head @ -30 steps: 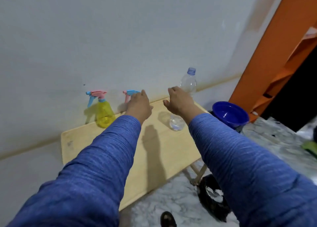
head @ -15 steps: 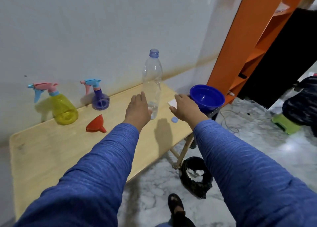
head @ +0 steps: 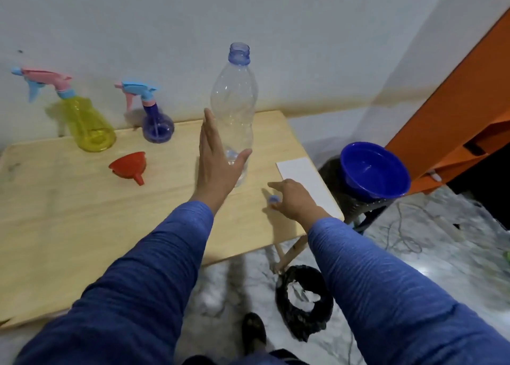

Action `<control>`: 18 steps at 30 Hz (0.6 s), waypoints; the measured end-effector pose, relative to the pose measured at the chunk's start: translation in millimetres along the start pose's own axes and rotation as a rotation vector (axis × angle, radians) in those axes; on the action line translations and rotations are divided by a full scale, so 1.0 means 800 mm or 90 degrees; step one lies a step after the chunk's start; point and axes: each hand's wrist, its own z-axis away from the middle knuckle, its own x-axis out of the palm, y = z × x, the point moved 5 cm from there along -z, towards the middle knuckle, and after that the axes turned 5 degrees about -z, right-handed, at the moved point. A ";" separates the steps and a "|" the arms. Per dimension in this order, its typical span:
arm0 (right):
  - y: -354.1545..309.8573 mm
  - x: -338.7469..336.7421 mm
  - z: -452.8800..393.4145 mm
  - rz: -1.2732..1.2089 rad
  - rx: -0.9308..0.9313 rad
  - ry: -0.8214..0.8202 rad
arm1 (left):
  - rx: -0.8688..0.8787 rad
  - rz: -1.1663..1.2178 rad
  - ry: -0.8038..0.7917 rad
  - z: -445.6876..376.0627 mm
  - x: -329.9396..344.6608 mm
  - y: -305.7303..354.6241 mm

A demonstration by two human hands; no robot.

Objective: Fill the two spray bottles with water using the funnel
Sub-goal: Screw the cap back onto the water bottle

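The uncapped, nearly empty water bottle [head: 233, 110], loosely cupped by the spread left hand [head: 218, 163], could be tipped, while the bottle cap [head: 273, 199] is pinched by the right hand [head: 296, 199] near the table's [head: 69, 212] right edge.

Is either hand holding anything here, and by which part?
The left hand, open, reaches round the clear bottle's lower body without closing on it. The right hand touches the blue cap on the table; a grip cannot be told.

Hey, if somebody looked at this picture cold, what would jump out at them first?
Probably the tall clear bottle standing uncapped mid-table, with the left hand open against its lower part. Next, the bright colours along the wall: a yellow spray bottle and a purple spray bottle, with a red funnel lying on its side in front of them. To the right, off the table, a blue basin sits on a stool.
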 end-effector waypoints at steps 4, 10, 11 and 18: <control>0.022 0.024 -0.013 -0.005 0.017 -0.038 | -0.040 0.038 0.008 0.003 0.008 0.001; 0.028 0.040 -0.026 -0.001 -0.065 -0.029 | -0.054 0.017 0.034 -0.003 0.007 -0.003; 0.027 0.040 -0.027 -0.015 -0.067 -0.022 | -0.056 0.011 0.031 -0.004 0.005 -0.003; -0.036 -0.092 -0.044 -0.510 -0.061 0.252 | -0.034 0.039 0.054 -0.030 -0.020 0.021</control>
